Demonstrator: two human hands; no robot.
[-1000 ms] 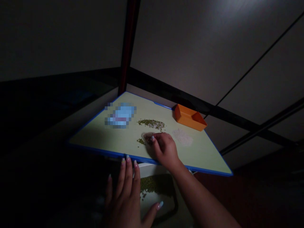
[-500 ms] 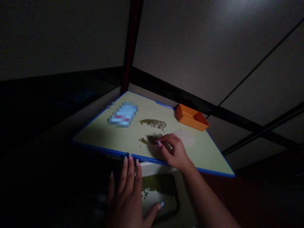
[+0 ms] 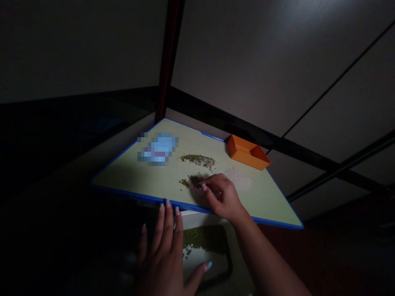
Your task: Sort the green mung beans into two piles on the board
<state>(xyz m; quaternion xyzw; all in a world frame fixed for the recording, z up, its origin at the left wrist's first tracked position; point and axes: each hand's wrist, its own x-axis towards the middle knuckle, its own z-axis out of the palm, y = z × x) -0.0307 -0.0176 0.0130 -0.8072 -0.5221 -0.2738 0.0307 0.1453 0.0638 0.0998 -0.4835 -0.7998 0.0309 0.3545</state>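
Note:
My right hand (image 3: pixel 224 196) is over the near pile of small green beans (image 3: pixel 195 180), thumb and forefinger pinched together at its edge. Whatever lies between the fingertips is too small to make out. Pale grains are mixed into this pile beneath my fingers. My left hand (image 3: pixel 168 255) is open, its fingertips at the blue front edge of the cream-topped table (image 3: pixel 123 176) and its thumb stretched out to the right. Below that edge, a white container (image 3: pixel 200 267) holds more green beans (image 3: pixel 203 238), partly covered by my left hand.
A second patch of green beans (image 3: pixel 199 160) lies farther back, mixed with pale grains. To the right is a heap of white grains (image 3: pixel 239 177), with an orange tray (image 3: pixel 248 154) behind it. A blurred-out blue-white packet (image 3: pixel 160 148) lies at the left. Walls stand behind the table.
My right hand's fingertips have shifted very slightly at the near pile, still pinched. My left hand stays at the table edge, and the whole view has drifted slightly.

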